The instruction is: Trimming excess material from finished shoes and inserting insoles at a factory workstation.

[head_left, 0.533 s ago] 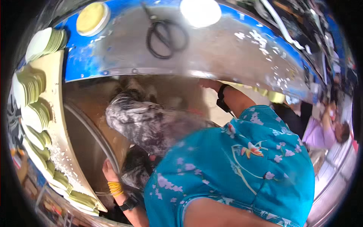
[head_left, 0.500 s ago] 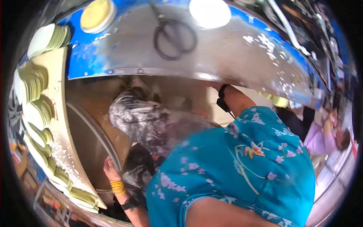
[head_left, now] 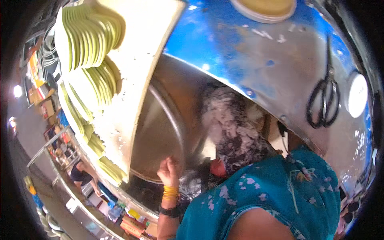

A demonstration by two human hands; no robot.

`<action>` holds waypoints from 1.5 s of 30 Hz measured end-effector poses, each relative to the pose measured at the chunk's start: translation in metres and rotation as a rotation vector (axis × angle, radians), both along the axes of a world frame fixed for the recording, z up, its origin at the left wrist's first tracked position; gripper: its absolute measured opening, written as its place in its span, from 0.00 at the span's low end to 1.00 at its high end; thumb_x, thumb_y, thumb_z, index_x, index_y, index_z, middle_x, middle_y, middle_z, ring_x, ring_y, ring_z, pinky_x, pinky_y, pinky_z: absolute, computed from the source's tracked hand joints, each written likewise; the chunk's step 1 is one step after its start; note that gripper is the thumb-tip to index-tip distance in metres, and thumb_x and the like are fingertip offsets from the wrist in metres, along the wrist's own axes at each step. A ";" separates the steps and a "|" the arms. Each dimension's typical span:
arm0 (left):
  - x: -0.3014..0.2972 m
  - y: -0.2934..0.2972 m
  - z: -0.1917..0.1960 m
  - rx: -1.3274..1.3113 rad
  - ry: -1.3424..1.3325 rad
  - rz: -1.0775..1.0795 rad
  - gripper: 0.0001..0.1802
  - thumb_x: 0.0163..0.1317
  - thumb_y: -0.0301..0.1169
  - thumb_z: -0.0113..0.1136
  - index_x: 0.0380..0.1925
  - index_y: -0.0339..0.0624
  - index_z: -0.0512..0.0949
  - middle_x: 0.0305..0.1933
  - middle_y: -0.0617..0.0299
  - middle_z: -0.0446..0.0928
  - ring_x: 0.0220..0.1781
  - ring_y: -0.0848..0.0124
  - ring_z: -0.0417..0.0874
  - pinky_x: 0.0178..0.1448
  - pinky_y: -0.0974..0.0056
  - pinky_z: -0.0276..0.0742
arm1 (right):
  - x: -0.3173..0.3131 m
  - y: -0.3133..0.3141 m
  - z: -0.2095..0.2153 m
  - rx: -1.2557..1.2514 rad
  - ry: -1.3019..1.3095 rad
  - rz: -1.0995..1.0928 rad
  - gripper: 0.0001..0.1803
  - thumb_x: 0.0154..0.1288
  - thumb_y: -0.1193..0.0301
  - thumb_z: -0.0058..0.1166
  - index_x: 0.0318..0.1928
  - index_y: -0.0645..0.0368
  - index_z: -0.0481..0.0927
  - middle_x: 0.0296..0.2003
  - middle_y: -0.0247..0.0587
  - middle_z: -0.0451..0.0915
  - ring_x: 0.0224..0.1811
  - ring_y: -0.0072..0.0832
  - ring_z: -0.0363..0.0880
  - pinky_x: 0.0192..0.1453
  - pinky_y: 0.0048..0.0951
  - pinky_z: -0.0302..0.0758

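My left hand (head_left: 169,171) is curled closed beside the lower end of a curved metal bar (head_left: 170,110). Whether anything is in its fingers is hidden. Yellow bands and a black strap circle that wrist. My right hand is out of sight below the table edge; only a bit of a black wrist strap (head_left: 282,130) shows there. Nearest to that side, black-handled scissors (head_left: 330,76) lie on the worn blue metal table (head_left: 240,52), with a white round disc (head_left: 358,95) beyond them. My patterned trouser leg (head_left: 236,124) is under the table's edge.
Left of the table, a pale board (head_left: 146,36) carries rows of stacked light-green flat pieces (head_left: 86,38). At the far edge of the table sits a round tub with yellowish contents (head_left: 264,7). White scraps dot the table. Boxes (head_left: 132,226) and another person (head_left: 82,172) are lower left.
My view has swung left, so the table, scissors and white disc appear farther right, and the green stacks look larger. My left hand has come off the bar's lower end. My right wrist is now mostly hidden.
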State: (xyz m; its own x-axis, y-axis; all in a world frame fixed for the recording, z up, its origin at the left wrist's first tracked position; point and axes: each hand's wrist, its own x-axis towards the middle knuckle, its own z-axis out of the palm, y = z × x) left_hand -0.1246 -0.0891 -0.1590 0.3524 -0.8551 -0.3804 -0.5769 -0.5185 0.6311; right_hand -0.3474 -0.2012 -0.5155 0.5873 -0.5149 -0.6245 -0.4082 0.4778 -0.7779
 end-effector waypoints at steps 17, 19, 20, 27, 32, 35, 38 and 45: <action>0.026 0.004 0.001 0.169 -0.288 -0.223 0.14 0.62 0.32 0.47 0.33 0.31 0.75 0.30 0.52 0.78 0.32 0.67 0.80 0.37 0.64 0.73 | 0.019 -0.001 -0.025 0.131 -0.191 -0.201 0.17 0.55 0.71 0.50 0.47 0.58 0.72 0.36 0.42 0.78 0.37 0.28 0.78 0.39 0.31 0.76; 0.006 -0.012 0.010 0.195 -0.257 -0.231 0.13 0.62 0.32 0.46 0.33 0.31 0.75 0.29 0.52 0.78 0.32 0.68 0.79 0.37 0.65 0.73 | 0.012 0.013 -0.030 0.162 -0.197 -0.233 0.17 0.55 0.71 0.50 0.47 0.58 0.72 0.36 0.42 0.78 0.37 0.28 0.78 0.40 0.31 0.76; -0.005 -0.020 0.015 0.219 -0.226 -0.234 0.13 0.62 0.31 0.46 0.33 0.31 0.76 0.29 0.53 0.78 0.31 0.68 0.79 0.37 0.65 0.73 | 0.009 0.023 -0.034 0.180 -0.198 -0.251 0.17 0.55 0.71 0.50 0.47 0.58 0.72 0.37 0.42 0.78 0.37 0.28 0.78 0.40 0.31 0.76; 0.001 -0.015 0.012 0.152 -0.249 -0.227 0.13 0.62 0.32 0.47 0.33 0.31 0.76 0.28 0.53 0.78 0.30 0.68 0.79 0.36 0.65 0.73 | -0.011 0.057 -0.045 0.255 -0.229 -0.380 0.18 0.55 0.71 0.50 0.48 0.59 0.72 0.37 0.42 0.78 0.37 0.29 0.78 0.40 0.31 0.76; 0.007 -0.013 0.008 0.122 -0.311 -0.268 0.13 0.61 0.32 0.47 0.33 0.31 0.76 0.29 0.52 0.78 0.31 0.66 0.79 0.37 0.64 0.73 | -0.026 0.078 -0.046 0.304 -0.243 -0.460 0.18 0.54 0.71 0.50 0.48 0.59 0.71 0.37 0.42 0.78 0.38 0.29 0.78 0.41 0.31 0.76; -0.001 -0.021 0.012 0.183 -0.328 -0.259 0.13 0.61 0.32 0.47 0.33 0.31 0.76 0.29 0.52 0.78 0.32 0.66 0.79 0.38 0.64 0.73 | -0.035 0.094 -0.043 0.343 -0.247 -0.503 0.19 0.54 0.71 0.50 0.48 0.59 0.71 0.37 0.42 0.78 0.38 0.29 0.78 0.41 0.31 0.75; 0.008 -0.015 0.010 0.132 -0.288 -0.267 0.13 0.61 0.32 0.48 0.33 0.31 0.76 0.30 0.54 0.78 0.32 0.67 0.79 0.39 0.65 0.73 | -0.041 0.107 -0.040 0.377 -0.262 -0.537 0.19 0.54 0.71 0.50 0.49 0.59 0.71 0.37 0.43 0.78 0.38 0.29 0.78 0.41 0.30 0.75; -0.001 -0.017 0.012 0.177 -0.213 -0.115 0.13 0.62 0.32 0.49 0.34 0.30 0.75 0.30 0.57 0.78 0.34 0.72 0.77 0.40 0.68 0.73 | -0.049 0.134 -0.031 0.457 -0.308 -0.610 0.20 0.54 0.71 0.50 0.49 0.60 0.71 0.37 0.43 0.78 0.39 0.30 0.78 0.42 0.30 0.75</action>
State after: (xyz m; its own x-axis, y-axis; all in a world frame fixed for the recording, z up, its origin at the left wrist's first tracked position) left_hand -0.1257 -0.1059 -0.1469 0.3449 -0.8210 -0.4550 -0.7481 -0.5332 0.3949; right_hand -0.3960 -0.0673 -0.5466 0.4657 -0.5331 -0.7063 0.2254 0.8433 -0.4879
